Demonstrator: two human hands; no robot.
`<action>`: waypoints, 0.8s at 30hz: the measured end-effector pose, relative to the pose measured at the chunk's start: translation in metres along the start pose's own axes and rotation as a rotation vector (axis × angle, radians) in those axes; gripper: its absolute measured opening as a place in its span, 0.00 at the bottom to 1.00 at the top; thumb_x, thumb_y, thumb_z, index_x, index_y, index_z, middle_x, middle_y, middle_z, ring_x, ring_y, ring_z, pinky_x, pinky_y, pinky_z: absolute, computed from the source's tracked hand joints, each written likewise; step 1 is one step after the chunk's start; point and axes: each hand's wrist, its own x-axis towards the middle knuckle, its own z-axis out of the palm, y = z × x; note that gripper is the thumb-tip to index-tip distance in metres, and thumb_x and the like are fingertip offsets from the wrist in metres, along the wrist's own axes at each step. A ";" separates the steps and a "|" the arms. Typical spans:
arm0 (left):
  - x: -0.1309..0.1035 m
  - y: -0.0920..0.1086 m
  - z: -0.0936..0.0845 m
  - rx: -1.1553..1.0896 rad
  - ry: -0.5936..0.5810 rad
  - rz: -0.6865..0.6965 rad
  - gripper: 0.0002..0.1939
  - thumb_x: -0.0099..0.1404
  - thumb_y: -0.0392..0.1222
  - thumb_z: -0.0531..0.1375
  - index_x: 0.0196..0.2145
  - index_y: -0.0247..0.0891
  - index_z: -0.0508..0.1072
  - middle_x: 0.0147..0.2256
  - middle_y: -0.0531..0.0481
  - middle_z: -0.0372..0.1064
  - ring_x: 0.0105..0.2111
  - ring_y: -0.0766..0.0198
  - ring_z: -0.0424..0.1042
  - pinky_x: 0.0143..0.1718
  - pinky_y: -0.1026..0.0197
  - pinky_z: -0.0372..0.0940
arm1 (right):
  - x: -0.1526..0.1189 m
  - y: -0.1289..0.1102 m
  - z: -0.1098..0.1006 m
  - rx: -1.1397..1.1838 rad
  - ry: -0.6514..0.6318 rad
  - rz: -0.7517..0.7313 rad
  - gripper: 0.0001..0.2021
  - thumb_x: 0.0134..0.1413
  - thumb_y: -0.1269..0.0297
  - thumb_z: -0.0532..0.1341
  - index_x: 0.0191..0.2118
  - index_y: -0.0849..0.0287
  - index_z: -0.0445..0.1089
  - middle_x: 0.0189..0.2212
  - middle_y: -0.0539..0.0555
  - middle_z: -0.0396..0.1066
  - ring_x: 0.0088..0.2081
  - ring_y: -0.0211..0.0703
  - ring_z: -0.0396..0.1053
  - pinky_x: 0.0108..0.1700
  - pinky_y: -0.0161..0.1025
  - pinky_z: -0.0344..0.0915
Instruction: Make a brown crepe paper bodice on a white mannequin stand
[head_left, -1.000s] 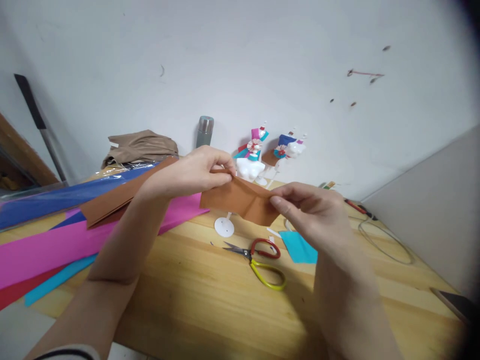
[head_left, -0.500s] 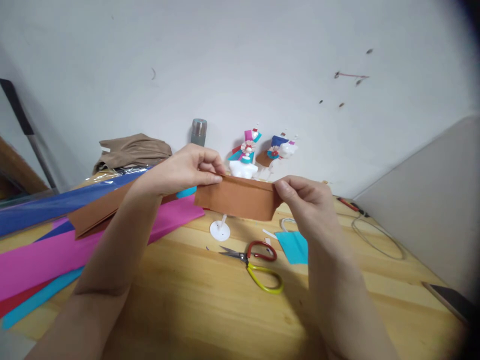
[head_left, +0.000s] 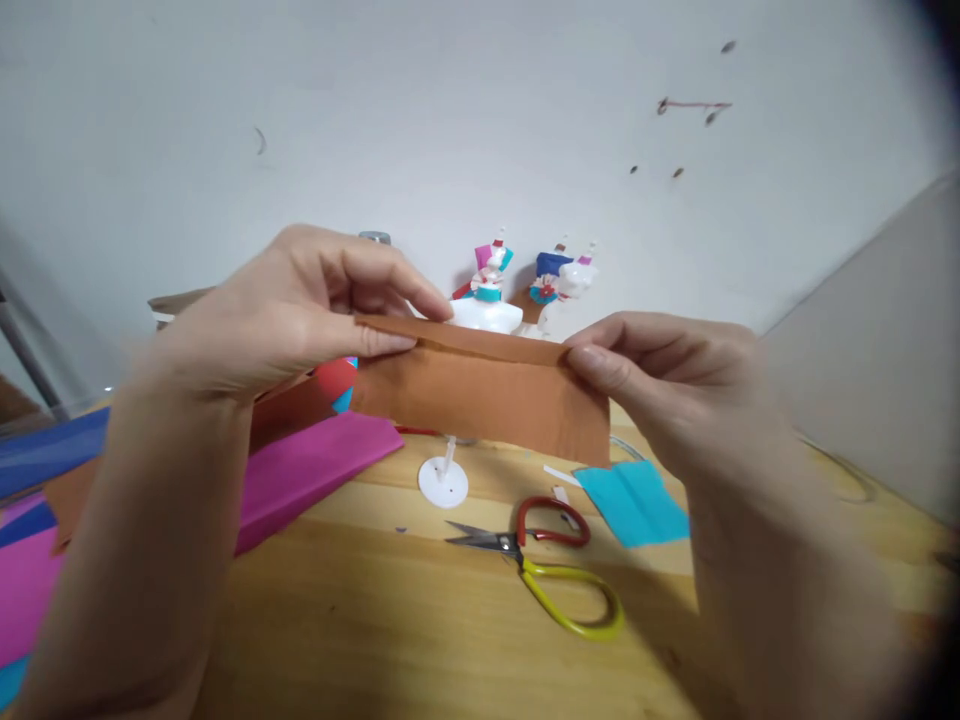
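Head view, matte brown sheet (head_left: 487, 402), rectangular, folded along top

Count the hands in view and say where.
2: the left hand pinches the brown sheet near its left end, the right hand toward its right end. No others show.

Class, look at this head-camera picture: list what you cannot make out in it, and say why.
All in the head view:
- Bottle: only its top shows; the left hand hides the rest.
- Whether the round white base joins the white bust: the brown sheet covers the space between.
- Brown sheet's back: faces away.
- Blue sheet: cut off by the left edge.
- Wall specks: too small to name.
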 end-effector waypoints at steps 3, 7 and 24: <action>0.000 0.002 0.002 -0.008 0.076 -0.014 0.11 0.52 0.36 0.66 0.35 0.41 0.81 0.30 0.60 0.75 0.34 0.71 0.76 0.35 0.70 0.66 | 0.000 -0.001 0.001 -0.033 0.045 -0.034 0.13 0.56 0.53 0.69 0.26 0.54 0.74 0.21 0.49 0.69 0.24 0.36 0.62 0.24 0.35 0.57; -0.001 -0.004 0.000 0.040 0.082 -0.033 0.14 0.53 0.40 0.66 0.39 0.39 0.82 0.34 0.56 0.77 0.41 0.63 0.78 0.40 0.67 0.69 | 0.003 -0.001 0.002 -0.049 0.037 -0.026 0.13 0.52 0.52 0.71 0.25 0.55 0.74 0.19 0.49 0.68 0.23 0.36 0.61 0.23 0.35 0.57; 0.008 -0.022 -0.006 0.083 0.091 -0.144 0.14 0.52 0.34 0.67 0.39 0.33 0.81 0.31 0.48 0.77 0.33 0.61 0.75 0.35 0.62 0.71 | 0.008 0.005 0.008 -0.007 0.054 -0.005 0.07 0.49 0.60 0.67 0.26 0.55 0.71 0.18 0.47 0.65 0.17 0.32 0.58 0.17 0.33 0.53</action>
